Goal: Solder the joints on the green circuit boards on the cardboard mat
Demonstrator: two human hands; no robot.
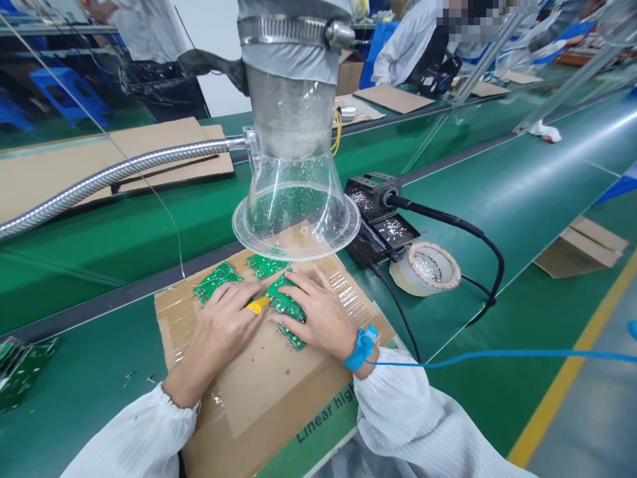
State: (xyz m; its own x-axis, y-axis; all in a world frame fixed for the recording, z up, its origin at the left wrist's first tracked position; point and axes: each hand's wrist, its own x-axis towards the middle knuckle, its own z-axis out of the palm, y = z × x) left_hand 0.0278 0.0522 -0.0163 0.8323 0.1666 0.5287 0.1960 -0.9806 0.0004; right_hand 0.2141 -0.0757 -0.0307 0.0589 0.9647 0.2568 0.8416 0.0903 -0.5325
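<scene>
My left hand (223,332) is shut around a yellow-handled tool (257,305), and its tip is hidden by my fingers. My right hand (318,312) grips a green circuit board (284,307), with fingers and thumb spread over it. Two more green circuit boards (217,281) (267,265) lie just beyond my hands. All of them rest on a taped cardboard sheet (263,378). A blue wrist strap (361,348) circles my right wrist, and its blue cord (497,356) runs off to the right.
A clear acrylic fume hood (293,222) on a metal hose (109,176) hangs just beyond the boards. To its right stand a black soldering station (375,219) with its iron cable (448,222) and a tape roll (425,269). Several green boards (17,372) lie at left.
</scene>
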